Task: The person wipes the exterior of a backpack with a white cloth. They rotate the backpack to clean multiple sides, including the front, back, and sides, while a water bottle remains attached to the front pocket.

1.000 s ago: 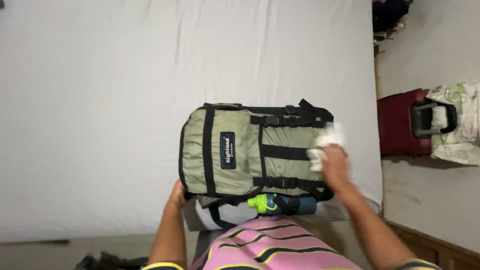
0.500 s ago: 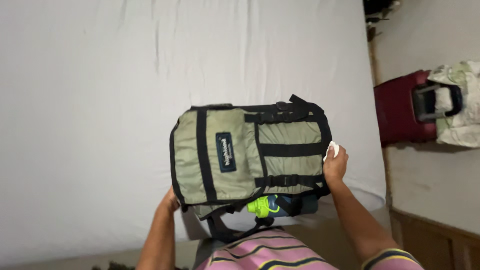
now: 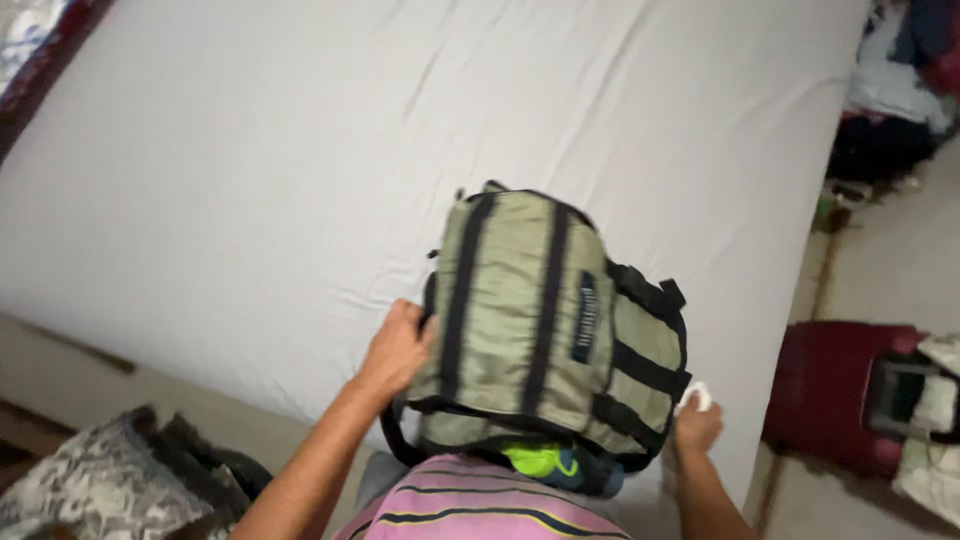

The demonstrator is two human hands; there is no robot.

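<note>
We hold an olive-green fabric backpack with black straps [image 3: 545, 330] at the near edge of a bed spread with a white sheet [image 3: 250, 170].

Its long axis runs from far-left to near-right across the mattress, the rounded top end pointing far and slightly left, the strapped end toward the near right. Our left hand [image 3: 398, 348] grasps the pack's left side edge, fingers curled onto the fabric. Our right hand [image 3: 697, 425] sits just beside the pack's near-right corner, clenched on a small white cloth [image 3: 697, 396]. A bottle with a lime-green cap [image 3: 545, 463] shows under the pack's near edge. A dark red suitcase [image 3: 830, 395] stands on the floor to the right, and a grey patterned fabric heap [image 3: 110, 480] lies near left.
</note>
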